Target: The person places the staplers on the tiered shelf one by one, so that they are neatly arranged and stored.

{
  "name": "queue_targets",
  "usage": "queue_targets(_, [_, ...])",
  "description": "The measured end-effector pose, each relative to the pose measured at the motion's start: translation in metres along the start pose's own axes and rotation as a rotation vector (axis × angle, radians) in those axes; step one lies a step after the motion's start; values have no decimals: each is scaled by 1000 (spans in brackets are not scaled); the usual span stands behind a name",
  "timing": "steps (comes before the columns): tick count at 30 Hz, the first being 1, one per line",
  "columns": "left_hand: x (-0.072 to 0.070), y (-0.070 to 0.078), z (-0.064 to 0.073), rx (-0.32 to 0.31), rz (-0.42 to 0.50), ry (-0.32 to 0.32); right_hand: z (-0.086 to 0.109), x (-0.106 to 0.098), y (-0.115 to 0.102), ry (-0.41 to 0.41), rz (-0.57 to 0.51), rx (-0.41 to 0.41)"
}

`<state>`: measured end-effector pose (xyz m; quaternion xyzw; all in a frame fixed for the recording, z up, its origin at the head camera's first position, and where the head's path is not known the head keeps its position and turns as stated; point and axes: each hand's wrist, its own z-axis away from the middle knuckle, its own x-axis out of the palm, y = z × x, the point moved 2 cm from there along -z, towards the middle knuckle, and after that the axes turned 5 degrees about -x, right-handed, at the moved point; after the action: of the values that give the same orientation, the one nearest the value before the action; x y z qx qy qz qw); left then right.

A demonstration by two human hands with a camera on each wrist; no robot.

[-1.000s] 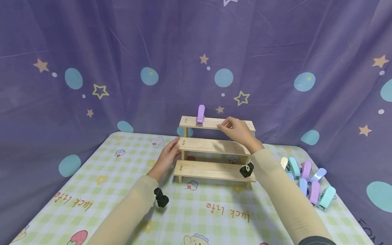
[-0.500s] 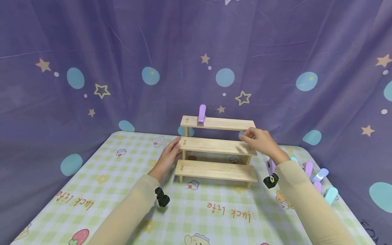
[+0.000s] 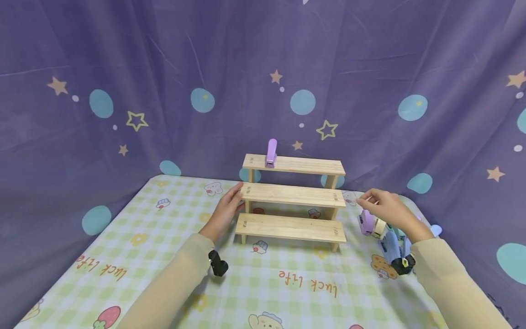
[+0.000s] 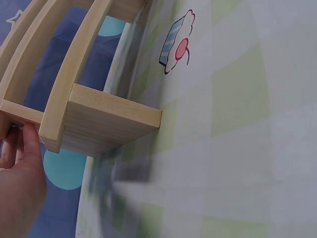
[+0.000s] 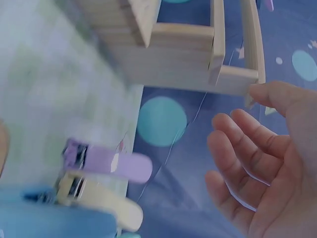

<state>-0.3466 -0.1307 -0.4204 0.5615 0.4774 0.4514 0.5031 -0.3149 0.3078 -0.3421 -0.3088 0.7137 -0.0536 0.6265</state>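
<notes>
The person's left hand (image 3: 225,210) touches the left end of the stand (image 3: 289,194) at the middle step; I can't make out whether the fingers are wrapped round the wood or just laid against it. The right hand (image 3: 382,205), well apart from the left, hangs in the air off the stand's right end, fingers loosely bent, thumb clear of them. Just below it on the cloth (image 3: 164,283) is a cluster: a purple stapler (image 3: 367,222), a cream one (image 3: 378,227) right beside it, then blue (image 3: 391,246), with more partly hidden by the arm. The stand, three wooden steps, sits upright mid-table. On its top step, toward the left, a lilac stapler (image 3: 271,154) stands. Behind it all hangs a dark blue curtain (image 3: 246,59) with stars and pale blue circles.
</notes>
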Motion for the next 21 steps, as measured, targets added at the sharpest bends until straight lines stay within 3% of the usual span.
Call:
queue_targets(9, [2,4,3,-61,-13,-31,29,-4,24,-23,58,3])
queue_targets(21, [0,1,0,-48,-18,-14,65,-3,44,-63,67,59])
